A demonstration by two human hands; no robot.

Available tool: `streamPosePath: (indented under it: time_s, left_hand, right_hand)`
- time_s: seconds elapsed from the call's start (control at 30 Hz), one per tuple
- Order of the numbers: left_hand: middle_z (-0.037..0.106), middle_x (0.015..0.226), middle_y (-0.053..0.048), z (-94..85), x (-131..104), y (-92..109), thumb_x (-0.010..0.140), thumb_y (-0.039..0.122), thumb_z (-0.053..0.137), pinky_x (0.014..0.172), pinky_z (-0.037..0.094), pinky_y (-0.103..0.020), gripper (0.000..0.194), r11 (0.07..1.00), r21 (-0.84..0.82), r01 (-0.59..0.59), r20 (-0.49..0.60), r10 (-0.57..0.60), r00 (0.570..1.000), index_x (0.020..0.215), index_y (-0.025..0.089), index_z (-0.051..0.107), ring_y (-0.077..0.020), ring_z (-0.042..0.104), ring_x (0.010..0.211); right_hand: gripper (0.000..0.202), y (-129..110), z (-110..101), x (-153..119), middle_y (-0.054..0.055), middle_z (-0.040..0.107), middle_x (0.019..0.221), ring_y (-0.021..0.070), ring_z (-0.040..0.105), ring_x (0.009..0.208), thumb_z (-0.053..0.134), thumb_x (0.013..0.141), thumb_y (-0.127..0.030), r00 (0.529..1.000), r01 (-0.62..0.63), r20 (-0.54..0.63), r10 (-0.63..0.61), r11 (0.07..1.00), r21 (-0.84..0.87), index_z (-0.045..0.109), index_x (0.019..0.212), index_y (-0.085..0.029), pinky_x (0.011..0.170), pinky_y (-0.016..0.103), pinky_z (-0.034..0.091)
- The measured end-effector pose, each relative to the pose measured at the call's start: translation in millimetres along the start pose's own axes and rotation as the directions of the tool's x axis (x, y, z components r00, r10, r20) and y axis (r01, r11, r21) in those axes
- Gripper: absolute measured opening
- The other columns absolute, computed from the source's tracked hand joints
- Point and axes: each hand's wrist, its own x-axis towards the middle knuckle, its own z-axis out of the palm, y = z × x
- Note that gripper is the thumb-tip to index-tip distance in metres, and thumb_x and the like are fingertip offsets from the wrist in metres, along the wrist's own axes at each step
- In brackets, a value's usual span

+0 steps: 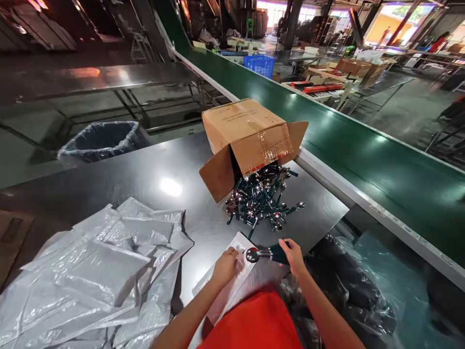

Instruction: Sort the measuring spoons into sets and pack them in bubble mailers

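My right hand (293, 258) grips a bundle of spoons (269, 253) by their dark green handles, which fan out towards the fingers. Their stacked shiny bowls point left, close to the mouth of a white padded envelope (241, 240). On that envelope, my left hand (225, 265) is closed near its upper end, fingers curled on the edge. Beyond both hands a loose heap of the same kind of spoons (259, 196) spills from a cardboard box (247, 121) lying on its side with flaps open.
Many white padded envelopes (109, 257) are piled on the left of the metal table (196, 194). A green conveyor belt (308, 111) runs along the far right side. Clear plastic bags (378, 286) lie low at right; a lined bin (101, 140) stands beyond the table.
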Motion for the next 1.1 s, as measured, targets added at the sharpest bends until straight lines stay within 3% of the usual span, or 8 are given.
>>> streamPosePath:
  time_s: [0.2,0.43,0.7,0.87,0.93,1.0,1.07,1.1]
  left_hand:
    - [0.061,0.135,-0.012,11.2,43.3,-7.5,0.090,0.009,0.052,0.107,0.040,-0.052,0.035,0.845,0.464,-0.267,0.135,0.231,0.964,0.123,0.016,0.062,-0.0314,0.051,0.129]
    - [0.070,0.115,-0.018,-4.5,52.0,2.5,0.081,0.015,0.066,0.114,0.025,-0.061,0.026,0.661,0.584,-0.472,0.341,0.328,0.881,0.106,0.011,0.070,-0.0361,0.051,0.124]
    - [0.074,0.099,-0.011,-38.8,26.3,22.1,0.083,0.021,0.065,0.090,0.051,-0.044,0.010,0.741,0.523,-0.421,0.367,0.250,0.896,0.085,0.015,0.072,-0.0266,0.063,0.107]
    - [0.064,0.135,-0.014,-64.4,-3.6,32.1,0.081,0.019,0.065,0.103,0.047,-0.037,0.012,0.814,0.430,-0.390,0.265,0.299,0.917,0.076,0.019,0.076,-0.0259,0.057,0.127]
    - [0.054,0.148,-0.013,-70.2,-14.1,35.0,0.080,0.017,0.064,0.109,0.044,-0.041,0.015,0.839,0.408,-0.361,0.187,0.310,0.932,0.076,0.019,0.078,-0.0284,0.050,0.135]
    - [0.047,0.153,-0.012,-72.9,-23.6,39.2,0.079,0.013,0.062,0.112,0.041,-0.045,0.017,0.853,0.393,-0.343,0.118,0.323,0.939,0.075,0.020,0.078,-0.0311,0.044,0.140]
    - [0.044,0.156,-0.009,-72.4,-33.6,46.3,0.078,0.012,0.061,0.114,0.039,-0.048,0.019,0.854,0.386,-0.349,0.077,0.348,0.935,0.074,0.021,0.078,-0.0321,0.039,0.143]
    - [0.042,0.157,-0.009,-70.9,-39.4,51.2,0.078,0.012,0.060,0.114,0.038,-0.049,0.020,0.856,0.372,-0.358,0.061,0.362,0.930,0.076,0.021,0.078,-0.0320,0.037,0.145]
  right_hand:
    - [0.052,16.6,-19.9,0.1,-0.005,0.053,0.052,0.0152,0.053,0.042,0.079,0.050,-0.063,0.986,-0.088,-0.132,0.103,0.990,0.113,0.057,0.070,-0.020,0.029,0.025,0.042]
    - [0.054,30.1,2.4,-3.1,-0.002,0.060,0.055,0.0168,0.059,0.048,0.081,0.048,-0.063,0.972,-0.133,-0.163,0.168,0.969,0.206,0.060,0.070,-0.019,0.033,0.024,0.046]
    - [0.053,4.7,23.4,1.6,-0.001,0.061,0.062,0.0181,0.059,0.049,0.072,0.057,-0.067,0.981,0.023,-0.192,0.002,0.992,0.127,0.062,0.078,-0.019,0.032,0.026,0.045]
    - [0.041,-21.0,24.5,-17.6,0.003,0.067,0.075,0.0208,0.064,0.064,0.074,0.066,-0.058,0.949,0.256,-0.189,-0.252,0.967,-0.004,0.066,0.081,-0.020,0.046,0.029,0.053]
    - [0.032,-32.4,23.2,-29.4,0.004,0.069,0.078,0.0213,0.066,0.074,0.072,0.074,-0.053,0.825,0.539,-0.119,-0.552,0.833,-0.127,0.066,0.077,-0.021,0.063,0.031,0.058]
    - [0.027,-44.8,22.5,-42.4,0.006,0.071,0.080,0.0207,0.068,0.079,0.065,0.086,-0.047,0.541,0.823,0.070,-0.838,0.510,-0.252,0.068,0.078,-0.022,0.072,0.031,0.056]
    - [0.027,-58.0,23.9,-55.8,0.007,0.072,0.084,0.0191,0.068,0.080,0.057,0.095,-0.044,0.258,0.941,0.306,-0.916,0.167,-0.295,0.069,0.084,-0.022,0.068,0.029,0.054]
    - [0.029,-64.6,25.8,-62.5,0.007,0.073,0.085,0.0182,0.068,0.079,0.054,0.098,-0.043,0.167,0.955,0.404,-0.899,0.044,-0.295,0.069,0.087,-0.021,0.065,0.027,0.052]
